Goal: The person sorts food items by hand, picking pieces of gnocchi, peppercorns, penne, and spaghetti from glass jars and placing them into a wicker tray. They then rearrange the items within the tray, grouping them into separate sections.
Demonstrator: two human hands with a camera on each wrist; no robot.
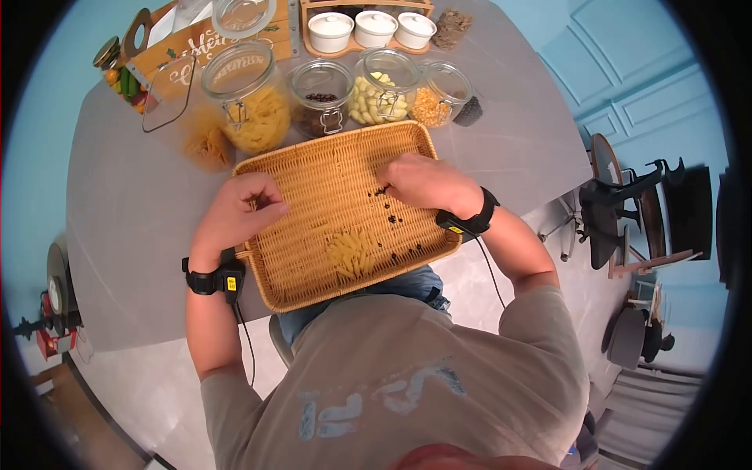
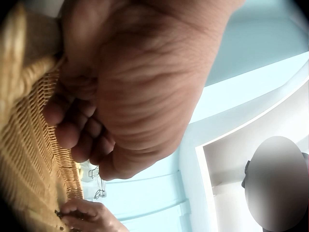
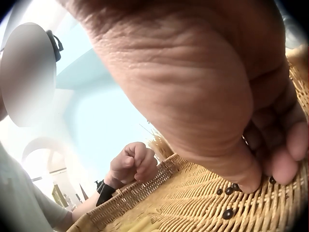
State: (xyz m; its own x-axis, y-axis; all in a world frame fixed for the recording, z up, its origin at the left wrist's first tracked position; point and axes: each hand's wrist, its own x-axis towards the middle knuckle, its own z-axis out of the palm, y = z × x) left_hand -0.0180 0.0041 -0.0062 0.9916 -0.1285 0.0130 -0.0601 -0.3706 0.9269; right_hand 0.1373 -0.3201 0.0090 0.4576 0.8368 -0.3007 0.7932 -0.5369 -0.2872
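A wicker tray (image 1: pixel 313 188) holds a pile of pale penne pasta (image 1: pixel 352 252) near its front edge and scattered black beans (image 1: pixel 392 219) on its right half. My right hand (image 1: pixel 427 184) reaches down into the tray's right part. In the right wrist view its thumb (image 3: pixel 248 181) and fingers (image 3: pixel 285 166) are bent and slightly apart, close beside several black beans (image 3: pixel 228 213). Over the tray's left rim hangs my left hand (image 1: pixel 239 215), fingers loosely curled, with nothing visible in them; the left wrist view shows its curled fingers (image 2: pixel 82 137) by the wicker wall.
Behind the tray stand glass jars of penne (image 1: pixel 258 117), dark beans (image 1: pixel 319 110), pale pieces (image 1: pixel 380 98) and orange kernels (image 1: pixel 431 106). A bundle of pasta (image 1: pixel 207 145) lies left of them. Farther back are a wooden crate (image 1: pixel 184 66) and white lidded pots (image 1: pixel 330 31) in a rack.
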